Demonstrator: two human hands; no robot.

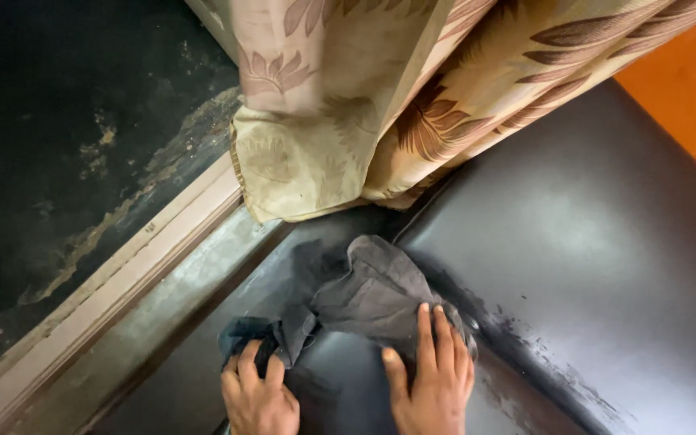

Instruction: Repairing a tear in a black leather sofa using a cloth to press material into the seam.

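Dark grey cloth [364,298] lies bunched on the black leather seat [590,242], and your right hand [432,379] presses flat on it, fingers spread. Your left hand [258,395] is closed around the cloth's crumpled end (the bluish part). Keep the right palm flat so the cloth stays under it as you rub, well short of the leaf-patterned curtain [380,97] hanging beyond.

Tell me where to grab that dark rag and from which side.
Probably take the rag at its raised, folded peak near the curtain, coming from above. That fold stands up off the dark cushion, while the right hand flattens the near edge and the left hand bunches the left end.
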